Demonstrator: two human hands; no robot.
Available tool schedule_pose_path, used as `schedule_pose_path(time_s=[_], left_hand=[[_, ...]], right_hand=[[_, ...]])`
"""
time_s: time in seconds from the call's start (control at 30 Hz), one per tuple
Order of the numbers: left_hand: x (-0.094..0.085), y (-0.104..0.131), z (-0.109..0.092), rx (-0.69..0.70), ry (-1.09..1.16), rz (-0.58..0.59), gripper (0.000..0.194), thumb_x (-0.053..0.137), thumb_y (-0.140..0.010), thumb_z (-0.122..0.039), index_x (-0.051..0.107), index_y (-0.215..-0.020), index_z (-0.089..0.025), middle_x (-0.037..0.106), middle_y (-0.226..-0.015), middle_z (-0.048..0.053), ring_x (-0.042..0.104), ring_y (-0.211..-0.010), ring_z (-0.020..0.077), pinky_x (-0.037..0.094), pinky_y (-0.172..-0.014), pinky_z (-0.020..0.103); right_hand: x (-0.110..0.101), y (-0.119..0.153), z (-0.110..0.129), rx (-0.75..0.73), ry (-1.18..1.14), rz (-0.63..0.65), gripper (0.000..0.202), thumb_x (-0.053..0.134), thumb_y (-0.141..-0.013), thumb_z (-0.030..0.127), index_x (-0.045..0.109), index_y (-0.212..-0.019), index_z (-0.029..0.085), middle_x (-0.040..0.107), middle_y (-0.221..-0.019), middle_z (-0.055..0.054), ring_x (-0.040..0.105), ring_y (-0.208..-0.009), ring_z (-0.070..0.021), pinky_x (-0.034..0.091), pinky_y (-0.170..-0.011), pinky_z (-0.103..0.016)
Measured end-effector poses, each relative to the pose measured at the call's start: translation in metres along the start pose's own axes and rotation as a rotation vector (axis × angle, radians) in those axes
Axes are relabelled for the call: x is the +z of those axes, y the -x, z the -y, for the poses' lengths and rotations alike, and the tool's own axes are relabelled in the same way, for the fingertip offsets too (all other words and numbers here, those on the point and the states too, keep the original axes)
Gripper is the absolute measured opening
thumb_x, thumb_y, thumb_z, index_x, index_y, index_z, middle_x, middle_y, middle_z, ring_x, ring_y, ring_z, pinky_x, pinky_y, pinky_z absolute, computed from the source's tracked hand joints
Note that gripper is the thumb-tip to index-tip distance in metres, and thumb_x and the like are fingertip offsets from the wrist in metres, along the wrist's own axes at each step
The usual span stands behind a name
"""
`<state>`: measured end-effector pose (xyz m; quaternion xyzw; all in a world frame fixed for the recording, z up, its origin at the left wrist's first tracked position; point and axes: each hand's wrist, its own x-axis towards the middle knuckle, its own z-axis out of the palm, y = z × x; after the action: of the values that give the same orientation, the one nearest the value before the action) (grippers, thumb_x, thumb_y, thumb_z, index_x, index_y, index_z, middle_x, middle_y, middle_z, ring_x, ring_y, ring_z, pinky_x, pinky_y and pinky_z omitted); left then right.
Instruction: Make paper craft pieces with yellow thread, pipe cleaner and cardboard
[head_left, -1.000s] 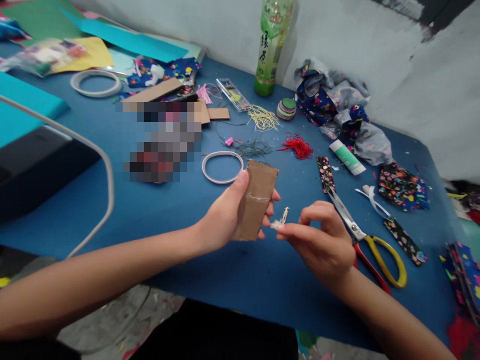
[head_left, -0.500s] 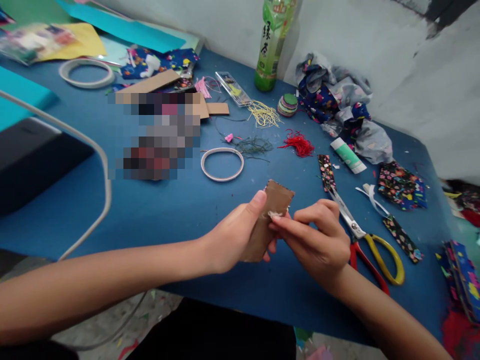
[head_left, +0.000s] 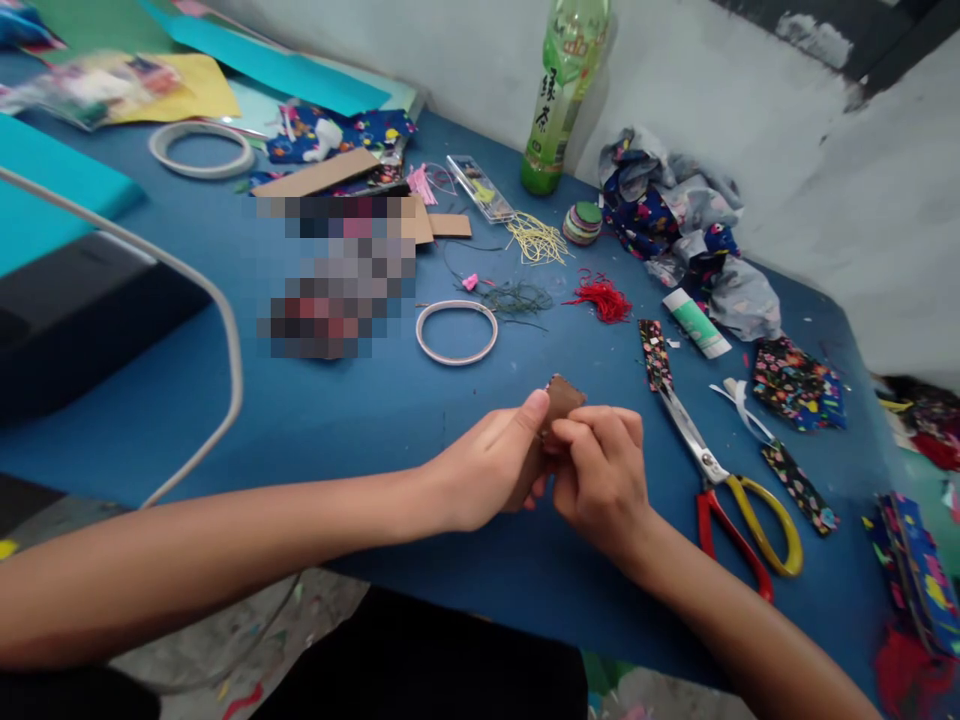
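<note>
A small rectangular brown cardboard piece (head_left: 565,396), tilted above the table, is gripped by my left hand (head_left: 484,465), whose thumb presses along its left edge. Curled against the face of the cardboard are the fingers of my right hand (head_left: 606,468), bunched in a pinch near its right side. Whatever they pinch is hidden behind the knuckles. Scissors (head_left: 714,462) with one red and one yellow handle lie to the right of my right hand. Their blade tips touch a floral fabric strip (head_left: 655,355). A glue stick (head_left: 696,323) lies beyond.
Behind my hands are a thin ring (head_left: 457,333), red threads (head_left: 601,298), yellow cords (head_left: 538,240) and a green bottle (head_left: 555,120). Crumpled fabric (head_left: 675,210) lies against the wall. At left, a white cable (head_left: 234,360) crosses in front of a dark box (head_left: 90,320).
My right fingers have curled in over the cardboard, covering the white wisp that showed on its face. The cardboard has turned and shows less of its surface. The whole view has shifted slightly.
</note>
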<state>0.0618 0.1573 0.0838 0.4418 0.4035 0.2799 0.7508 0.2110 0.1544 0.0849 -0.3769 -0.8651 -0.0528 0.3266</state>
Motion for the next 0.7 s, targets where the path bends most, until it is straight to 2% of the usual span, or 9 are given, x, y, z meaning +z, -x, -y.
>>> schedule_pose_path(time_s=[0.13, 0.27, 0.33, 0.4, 0.53, 0.63, 0.7], left_hand=[[-0.004, -0.007, 0.006, 0.057, -0.032, 0.012, 0.071, 0.025, -0.082, -0.075, 0.053, -0.061, -0.013, 0.052, -0.051, 0.003, 0.052, -0.046, 0.0131, 0.041, -0.043, 0.023], [-0.011, -0.012, -0.001, 0.139, 0.137, -0.061, 0.064, 0.035, -0.081, -0.074, 0.059, -0.081, -0.014, 0.056, -0.062, 0.002, 0.054, -0.05, 0.0125, 0.046, -0.047, 0.023], [-0.014, -0.012, -0.009, 0.173, 0.254, -0.059, 0.063, 0.037, -0.08, -0.074, 0.058, -0.09, -0.016, 0.057, -0.069, 0.001, 0.055, -0.053, 0.0121, 0.049, -0.05, 0.024], [-0.015, -0.011, -0.017, 0.162, 0.319, -0.033, 0.063, 0.036, -0.08, -0.074, 0.058, -0.092, -0.016, 0.056, -0.072, 0.001, 0.055, -0.054, 0.0119, 0.05, -0.05, 0.024], [-0.013, -0.007, -0.019, 0.106, 0.326, 0.026, 0.065, 0.042, -0.077, -0.075, 0.06, -0.093, -0.015, 0.058, -0.075, 0.002, 0.057, -0.056, 0.0123, 0.051, -0.05, 0.023], [-0.011, -0.005, -0.013, 0.072, 0.319, 0.064, 0.066, 0.041, -0.077, -0.076, 0.061, -0.095, -0.016, 0.059, -0.077, 0.003, 0.058, -0.056, 0.0125, 0.05, -0.05, 0.023], [-0.01, -0.004, -0.009, 0.063, 0.334, 0.068, 0.066, 0.039, -0.078, -0.075, 0.062, -0.095, -0.016, 0.06, -0.076, 0.003, 0.058, -0.056, 0.0126, 0.05, -0.049, 0.023]], right_hand=[[-0.003, -0.001, 0.0, 0.116, -0.144, 0.106, 0.016, 0.045, -0.079, 0.004, 0.05, -0.081, 0.019, 0.056, -0.074, -0.003, 0.054, -0.076, -0.018, 0.037, -0.072, -0.034], [-0.008, -0.002, -0.001, 0.19, -0.301, 0.213, 0.016, 0.046, -0.081, 0.003, 0.052, -0.079, 0.019, 0.057, -0.079, -0.003, 0.054, -0.079, -0.0173, 0.038, -0.074, -0.034], [-0.01, -0.002, -0.003, 0.202, -0.375, 0.163, 0.014, 0.05, -0.085, 0.007, 0.054, -0.081, 0.02, 0.058, -0.08, -0.001, 0.055, -0.078, -0.0159, 0.039, -0.074, -0.033], [-0.013, -0.002, -0.007, 0.221, -0.399, 0.042, 0.01, 0.055, -0.087, 0.011, 0.057, -0.085, 0.021, 0.057, -0.079, 0.0, 0.055, -0.076, -0.0147, 0.041, -0.072, -0.031], [-0.019, -0.001, -0.014, 0.23, -0.313, -0.157, 0.01, 0.06, -0.086, 0.015, 0.062, -0.09, 0.025, 0.052, -0.08, 0.001, 0.052, -0.073, -0.0132, 0.042, -0.068, -0.03], [-0.021, 0.0, -0.017, 0.189, -0.227, -0.199, 0.011, 0.061, -0.087, 0.022, 0.065, -0.096, 0.027, 0.049, -0.083, 0.0, 0.052, -0.075, -0.014, 0.043, -0.067, -0.031], [-0.02, 0.0, -0.017, 0.148, -0.159, -0.166, 0.022, 0.061, -0.086, 0.033, 0.064, -0.107, 0.026, 0.05, -0.085, -0.001, 0.052, -0.077, -0.0155, 0.044, -0.069, -0.032]])
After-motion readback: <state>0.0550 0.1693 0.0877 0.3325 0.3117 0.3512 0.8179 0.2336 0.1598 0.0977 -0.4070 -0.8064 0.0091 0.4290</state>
